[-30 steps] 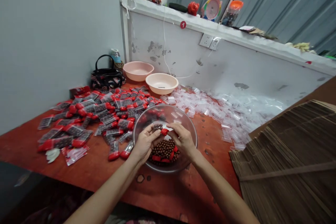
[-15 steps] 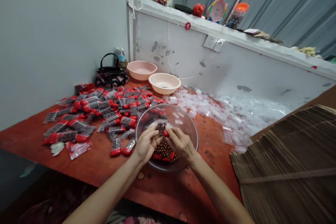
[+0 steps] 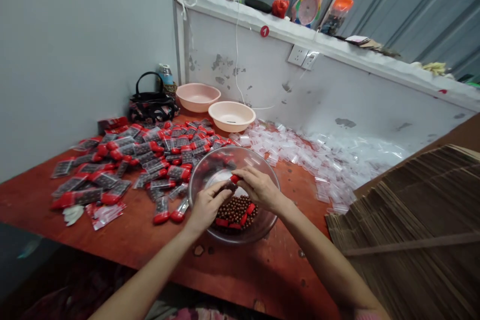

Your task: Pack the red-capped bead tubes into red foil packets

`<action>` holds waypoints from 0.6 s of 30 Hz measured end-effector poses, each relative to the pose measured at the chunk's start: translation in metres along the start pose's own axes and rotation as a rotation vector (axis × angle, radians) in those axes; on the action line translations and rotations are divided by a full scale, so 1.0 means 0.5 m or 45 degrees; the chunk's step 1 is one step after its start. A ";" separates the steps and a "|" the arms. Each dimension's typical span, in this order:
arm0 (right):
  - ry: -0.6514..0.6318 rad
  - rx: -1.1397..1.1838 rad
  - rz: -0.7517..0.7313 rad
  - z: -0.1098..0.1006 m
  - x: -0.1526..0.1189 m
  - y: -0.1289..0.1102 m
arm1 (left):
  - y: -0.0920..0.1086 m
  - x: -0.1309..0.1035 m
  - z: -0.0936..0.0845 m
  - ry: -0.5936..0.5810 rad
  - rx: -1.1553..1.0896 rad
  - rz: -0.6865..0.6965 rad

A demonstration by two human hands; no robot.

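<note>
A small clear packet of brown beads (image 3: 230, 187) with a red end is held over a clear plastic bowl (image 3: 273, 210). My left hand (image 3: 207, 205) pinches its bead-filled part. The fingers of my right hand (image 3: 259, 187) are closed on the red end. Inside the bowl lie loose brown beads (image 3: 236, 207) and several red pieces (image 3: 235, 226). Left of the bowl spreads a pile of filled packets with red ends (image 3: 142, 148). Clear plastic sleeves (image 3: 296, 147) are heaped behind and right of it.
Two pale basins (image 3: 231, 115) and a black handbag (image 3: 153, 105) stand at the back of the red table (image 3: 150, 232). Stacked brown cardboard (image 3: 408, 235) fills the right side. Near the left edge lie torn wrappers (image 3: 105, 214). A shelf (image 3: 285, 30) crosses the wall.
The packet has tilted, its red end now raised towards the upper right. My right hand has moved up, and my left hand has shifted slightly. The view has also shifted a little.
</note>
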State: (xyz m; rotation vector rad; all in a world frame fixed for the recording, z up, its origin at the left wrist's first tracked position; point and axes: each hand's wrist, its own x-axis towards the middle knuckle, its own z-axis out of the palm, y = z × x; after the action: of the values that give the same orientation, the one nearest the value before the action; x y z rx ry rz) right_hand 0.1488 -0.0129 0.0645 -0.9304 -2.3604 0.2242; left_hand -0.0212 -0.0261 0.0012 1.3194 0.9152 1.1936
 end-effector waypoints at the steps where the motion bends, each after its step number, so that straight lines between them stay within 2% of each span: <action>1: -0.012 -0.030 -0.005 0.003 -0.001 0.000 | 0.001 -0.001 -0.002 0.001 0.118 0.065; 4: -0.001 -0.085 -0.019 0.009 -0.008 -0.002 | 0.004 -0.002 -0.006 0.017 0.285 0.174; 10: -0.010 -0.225 -0.023 0.023 -0.029 -0.012 | -0.005 -0.005 -0.004 0.163 0.431 0.240; 14: -0.001 -0.340 -0.057 0.041 -0.048 -0.016 | -0.008 -0.015 -0.003 0.165 0.520 0.328; 18: -0.043 -0.394 -0.097 0.043 -0.059 -0.018 | -0.002 -0.023 0.003 0.156 0.470 0.357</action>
State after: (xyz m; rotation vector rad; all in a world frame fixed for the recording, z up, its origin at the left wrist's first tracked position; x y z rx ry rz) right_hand 0.1484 -0.0379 0.0365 -0.9792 -2.5005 -0.1618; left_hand -0.0217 -0.0377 -0.0014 1.7291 1.1021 1.3757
